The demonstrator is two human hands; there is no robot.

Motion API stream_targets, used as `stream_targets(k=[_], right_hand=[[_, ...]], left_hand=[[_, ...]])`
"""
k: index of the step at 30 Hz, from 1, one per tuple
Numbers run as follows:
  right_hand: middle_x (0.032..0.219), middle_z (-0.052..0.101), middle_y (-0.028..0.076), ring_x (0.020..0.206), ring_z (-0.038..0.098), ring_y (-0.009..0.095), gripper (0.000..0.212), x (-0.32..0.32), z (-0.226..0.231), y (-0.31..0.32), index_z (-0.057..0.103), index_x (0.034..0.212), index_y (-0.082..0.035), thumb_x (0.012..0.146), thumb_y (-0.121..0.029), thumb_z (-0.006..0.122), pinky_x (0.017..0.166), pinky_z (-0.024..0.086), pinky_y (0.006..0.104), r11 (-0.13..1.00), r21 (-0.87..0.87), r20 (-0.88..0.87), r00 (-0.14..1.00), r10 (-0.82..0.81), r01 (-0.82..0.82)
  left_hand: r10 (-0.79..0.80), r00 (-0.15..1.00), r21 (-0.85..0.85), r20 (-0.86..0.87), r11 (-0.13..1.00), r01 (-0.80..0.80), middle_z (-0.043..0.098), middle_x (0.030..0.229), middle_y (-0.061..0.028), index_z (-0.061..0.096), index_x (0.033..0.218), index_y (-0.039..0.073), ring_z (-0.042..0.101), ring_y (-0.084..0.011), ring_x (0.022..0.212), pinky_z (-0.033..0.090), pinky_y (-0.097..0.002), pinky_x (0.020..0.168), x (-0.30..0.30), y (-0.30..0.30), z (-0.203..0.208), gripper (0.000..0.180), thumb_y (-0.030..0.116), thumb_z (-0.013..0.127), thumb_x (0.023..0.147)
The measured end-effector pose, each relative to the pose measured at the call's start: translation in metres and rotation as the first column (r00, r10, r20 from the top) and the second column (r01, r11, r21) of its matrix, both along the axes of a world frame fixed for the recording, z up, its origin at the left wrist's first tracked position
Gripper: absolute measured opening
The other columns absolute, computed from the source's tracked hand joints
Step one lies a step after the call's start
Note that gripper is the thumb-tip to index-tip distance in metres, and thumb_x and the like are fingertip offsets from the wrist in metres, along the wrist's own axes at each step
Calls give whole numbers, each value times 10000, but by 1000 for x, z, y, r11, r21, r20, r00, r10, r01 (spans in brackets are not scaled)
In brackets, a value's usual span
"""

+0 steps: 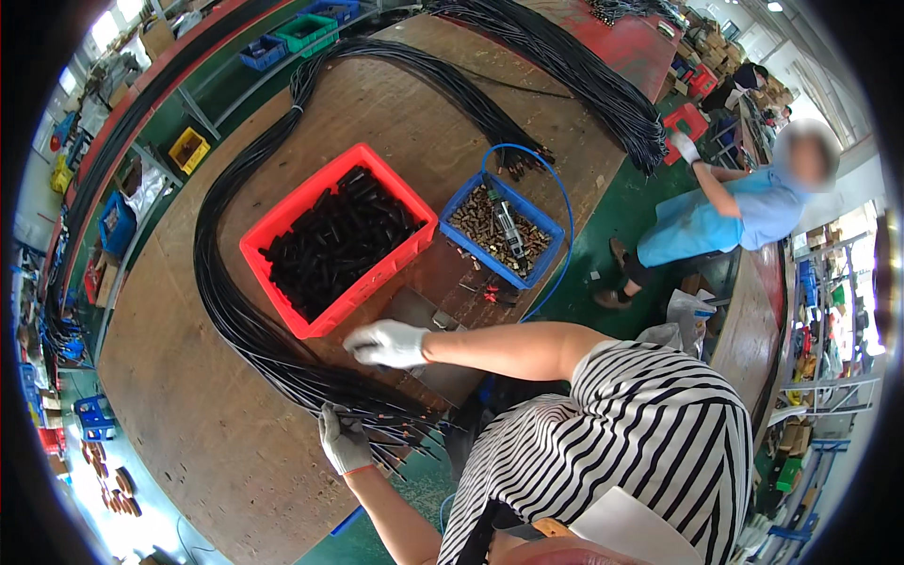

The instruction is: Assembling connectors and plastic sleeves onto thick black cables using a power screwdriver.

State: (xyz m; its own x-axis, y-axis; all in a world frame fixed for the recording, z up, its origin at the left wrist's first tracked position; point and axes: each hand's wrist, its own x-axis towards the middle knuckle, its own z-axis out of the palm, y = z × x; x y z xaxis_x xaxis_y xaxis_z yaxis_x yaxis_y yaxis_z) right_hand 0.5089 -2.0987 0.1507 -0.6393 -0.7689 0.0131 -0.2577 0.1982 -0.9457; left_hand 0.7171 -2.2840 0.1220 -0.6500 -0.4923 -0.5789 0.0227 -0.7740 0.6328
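Note:
My left hand (pixel 345 443), in a white and grey work glove, is closed at the near edge of a bundle of black cables (pixel 247 325), with its fingers around a cable close to the cut ends. My right hand (pixel 388 344), also gloved, hovers above the table between the cables and a red plastic bin (pixel 400 266). Its fingers stretch out to the left, and I see nothing in them. Black tubular sleeves (pixel 339 240) fill the red bin. To its right, a blue bin (pixel 554 247) holds small brass-coloured metal fittings (pixel 476 226) and a clear tube-shaped tool (pixel 506 226).
The brown wooden table (pixel 169 377) carries everything. Another cable bundle (pixel 574 71) lies at the far right. A blue hose (pixel 571 202) loops around the blue bin. Red-handled pliers (pixel 492 294) lie nearby. A co-worker in blue (pixel 697 221) stands to the right.

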Motion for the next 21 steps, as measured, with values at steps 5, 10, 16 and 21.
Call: stream_targets(k=[5, 10, 16, 21], right_hand=[[1303, 751, 192, 1165, 726, 326, 525, 47, -2, 49, 684, 1385, -36, 926, -283, 748, 1017, 552, 415, 933, 166, 163, 942, 293, -319], [1213, 773, 182, 1118, 732, 338, 510, 62, 21, 55, 696, 1350, -53, 911, -303, 766, 961, 551, 435, 919, 181, 166, 931, 324, -352], [1211, 774, 193, 1122, 731, 348, 499, 64, 39, 59, 702, 1345, -46, 920, -302, 753, 968, 550, 439, 897, 204, 179, 915, 361, -393], [1213, 772, 203, 1119, 734, 351, 498, 69, 37, 70, 706, 1349, -44, 925, -304, 741, 976, 549, 441, 910, 193, 180, 925, 336, -368]], left_hand=[[-27, 1000, -22, 11, 999, 28, 695, 883, 4, 683, 1090, 123, 583, -89, 710, 450, -241, 611, -24, 16, 12, 105, 225, 696, 1074], [-6, 998, -71, 55, 997, 10, 664, 829, 2, 675, 1057, 114, 554, -91, 651, 426, -254, 565, -24, 26, 10, 126, 232, 719, 1062], [12, 998, -101, 60, 995, -6, 658, 828, 5, 669, 1044, 119, 539, -92, 646, 419, -259, 567, -18, 25, 9, 104, 208, 719, 1056], [-19, 997, -169, 77, 985, 32, 646, 855, 34, 657, 1052, 147, 554, -96, 702, 432, -284, 644, -8, 21, 7, 101, 236, 702, 1068]])
